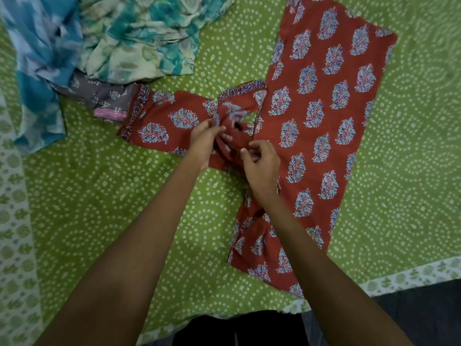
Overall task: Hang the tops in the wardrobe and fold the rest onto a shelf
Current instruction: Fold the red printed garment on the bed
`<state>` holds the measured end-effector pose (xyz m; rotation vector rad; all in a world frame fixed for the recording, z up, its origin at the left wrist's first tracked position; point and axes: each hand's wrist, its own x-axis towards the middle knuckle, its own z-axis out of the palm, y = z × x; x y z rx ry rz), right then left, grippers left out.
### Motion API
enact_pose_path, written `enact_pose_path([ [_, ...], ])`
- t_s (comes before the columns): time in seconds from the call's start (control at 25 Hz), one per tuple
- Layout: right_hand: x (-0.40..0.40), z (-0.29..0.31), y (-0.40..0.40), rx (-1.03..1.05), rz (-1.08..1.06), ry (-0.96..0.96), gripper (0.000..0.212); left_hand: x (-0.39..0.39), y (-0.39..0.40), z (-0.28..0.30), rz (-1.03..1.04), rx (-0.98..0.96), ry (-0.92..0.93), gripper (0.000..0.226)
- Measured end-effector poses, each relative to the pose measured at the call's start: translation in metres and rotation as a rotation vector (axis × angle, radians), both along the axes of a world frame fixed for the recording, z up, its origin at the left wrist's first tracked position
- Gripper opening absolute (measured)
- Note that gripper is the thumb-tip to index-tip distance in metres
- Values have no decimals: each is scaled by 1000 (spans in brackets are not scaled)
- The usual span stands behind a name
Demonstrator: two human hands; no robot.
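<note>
1. Left hand (203, 141) pinches bunched cloth of the rust-red block-printed cotton top (324, 116) — mid-frame, on the green dotted bedsheet (99, 208).
2. Right hand (260, 163) — fingers curled, pinching the same bunch.
3. Blue-and-teal crumpled clothes (99, 38) lie upper left.

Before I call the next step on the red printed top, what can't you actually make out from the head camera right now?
- Red top, head view: neckline bunched under both hands; left hand, right hand cover it.
- Its far hem: cut off by the top edge.
- Grey garment: mostly buried under the teal floral cloth.
- Blue cloth: cut off at the upper left corner.
- Wardrobe, shelf, hangers: not in view.
</note>
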<state>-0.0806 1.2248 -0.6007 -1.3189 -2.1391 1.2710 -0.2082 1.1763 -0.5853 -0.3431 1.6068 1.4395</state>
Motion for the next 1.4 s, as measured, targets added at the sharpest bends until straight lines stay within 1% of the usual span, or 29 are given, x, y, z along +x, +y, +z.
enact_pose_path([
  [0.04, -3, 1, 0, -79, 27, -83, 33, -5, -1, 4, 68, 56, -63, 20],
  [0.08, -7, 1, -1, -76, 126, -213, 44, -8, -3, 13, 135, 86, -105, 20],
  [0.12, -11, 0, -2, 4, 242, -349, 48, -15, -9, 11, 246, 161, -188, 26],
  [0.16, -16, 3, -1, 91, 321, -446, 42, -25, -16, 10, 366, 270, -295, 30],
  [0.2, -21, 8, 1, 127, 360, -490, 34, -34, -21, 10, 395, 314, -310, 30],
  [0.24, -26, 14, 2, 88, 376, -474, 28, -39, -25, 17, 316, 327, -273, 26],
  [0.28, -32, 17, 0, 11, 377, -402, 26, -43, -27, 16, 220, 280, -208, 17],
  [0.32, -37, 18, -3, -69, 405, -332, 28, -46, -28, 15, 157, 235, -150, 7],
  [0.36, -43, 20, -9, -107, 486, -298, 32, -48, -30, 12, 138, 161, -78, 4],
  [0.44, -50, 16, -23, -101, 801, -344, 38, -60, -37, 8, 165, 73, 36, 13],
  [0.48, -50, 12, -26, -98, 873, -361, 35, -67, -44, 7, 224, 83, 36, 17],
  [0.52, -52, 9, -24, -79, 811, -335, 31, -77, -53, 4, 294, 97, 10, 29],
  [0.56, -54, 6, -18, -26, 643, -287, 29, -88, -65, 0, 369, 114, -21, 39],
  [0.6, -57, 3, -9, 91, 470, -265, 32, -97, -77, -4, 441, 113, -35, 39],
  [0.64, -62, 2, 0, 218, 406, -317, 39, -104, -88, -9, 486, 110, -16, 30],
  [0.68, -68, 0, 8, 299, 454, -427, 46, -107, -97, -9, 479, 84, 47, 22],
  [0.72, -75, 0, 15, 323, 553, -535, 48, -107, -104, -9, 442, 33, 138, 22],
  [0.76, -83, 0, 21, 322, 631, -575, 42, -106, -110, -7, 379, -46, 249, 28],
  [0.8, -90, 1, 26, 303, 656, -551, 31, -106, -115, -5, 313, -125, 366, 34],
  [0.84, -96, 2, 32, 273, 601, -479, 21, -106, -120, -5, 253, -184, 465, 34],
  [0.88, -101, 2, 39, 251, 487, -394, 18, -107, -125, -8, 204, -223, 534, 31],
  [0.92, -100, 0, 46, 263, 360, -339, 17, -110, -130, -12, 185, -263, 579, 27],
  [0.96, -99, -2, 51, 290, 284, -344, 18, -113, -133, -16, 181, -322, 604, 21],
  [1.04, -93, -7, 55, 345, 261, -469, 22, -118, -141, -27, 170, -480, 610, 15],
  [1.08, -91, -11, 53, 349, 291, -506, 23, -119, -142, -28, 165, -536, 603, 22],
  [1.2, -101, -18, 52, 246, 428, -445, 19, -121, -133, -23, 34, -565, 590, 34],
  [1.28, -105, -15, 57, 187, 440, -361, 17, -124, -125, -17, -40, -550, 581, 39],
  [1.32, -104, -12, 60, 179, 366, -290, 19, -127, -124, -15, -14, -492, 558, 38],
  [1.4, -85, -1, 62, 202, 82, -154, 24, -133, -130, -16, 153, -392, 511, 29],
])
